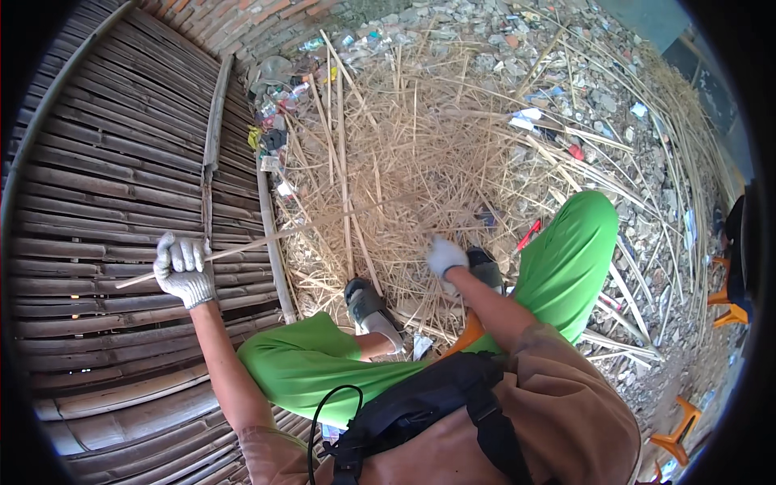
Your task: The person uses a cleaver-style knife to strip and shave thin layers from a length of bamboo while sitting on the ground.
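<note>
My left hand (183,271), in a pale knit work glove, is raised at the left with its fingers curled round a long thin bamboo strip (301,229). One short end of the strip sticks out left of the fist. The long part slants up and right over the straw-like shavings (420,153), its far end blurred. My right hand (444,256), gloved too, is low in front of my right shoe (485,269), apart from the strip. Blur hides its fingers, so I cannot tell whether it holds anything.
A bamboo slat wall (121,210) stands along the left, a brick wall (218,24) behind. Cut bamboo strips (335,153) and litter cover the rubble. A red object (529,234) lies beside my right knee. Orange stools (679,431) and a dark-clothed person (735,259) are at the right.
</note>
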`<act>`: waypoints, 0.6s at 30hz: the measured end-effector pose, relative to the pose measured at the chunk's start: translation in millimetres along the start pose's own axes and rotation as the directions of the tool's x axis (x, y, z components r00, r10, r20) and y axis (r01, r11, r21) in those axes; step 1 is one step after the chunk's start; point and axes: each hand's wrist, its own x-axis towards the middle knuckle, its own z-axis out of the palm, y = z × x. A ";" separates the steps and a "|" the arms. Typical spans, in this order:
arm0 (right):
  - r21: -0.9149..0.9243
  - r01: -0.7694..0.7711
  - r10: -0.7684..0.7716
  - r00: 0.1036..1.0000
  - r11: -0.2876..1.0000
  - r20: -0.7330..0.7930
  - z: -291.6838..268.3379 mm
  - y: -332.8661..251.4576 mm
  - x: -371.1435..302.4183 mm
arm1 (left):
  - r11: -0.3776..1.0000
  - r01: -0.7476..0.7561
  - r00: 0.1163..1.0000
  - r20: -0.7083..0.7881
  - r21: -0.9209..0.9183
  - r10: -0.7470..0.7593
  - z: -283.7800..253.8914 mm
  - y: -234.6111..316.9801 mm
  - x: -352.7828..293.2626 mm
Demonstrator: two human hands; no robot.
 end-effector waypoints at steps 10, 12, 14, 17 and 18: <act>0.033 0.109 -0.112 0.988 0.994 0.104 -13.3 -73.3 -32.8 | 0.997 -0.050 0.969 -0.239 0.067 0.065 -28.5 23.3 -15.9; 0.029 0.026 -0.027 0.999 0.999 0.042 -3.7 -21.0 -5.2 | 0.999 -0.044 0.979 -0.197 0.010 0.045 -25.0 1.9 -2.1; 0.024 -0.035 0.035 0.999 0.999 0.012 -10.5 9.2 7.3 | 0.999 -0.042 0.977 -0.208 -0.026 0.036 -19.3 -3.2 -3.3; 0.068 -0.133 0.126 0.988 0.989 0.094 -32.8 13.5 15.1 | 0.996 -0.084 0.957 -0.280 -0.002 0.080 -15.9 17.2 -10.7; 0.076 -0.130 0.127 0.991 0.989 0.049 -31.9 11.5 14.3 | 0.994 -0.101 0.930 -0.351 0.046 0.110 -11.5 23.9 -9.1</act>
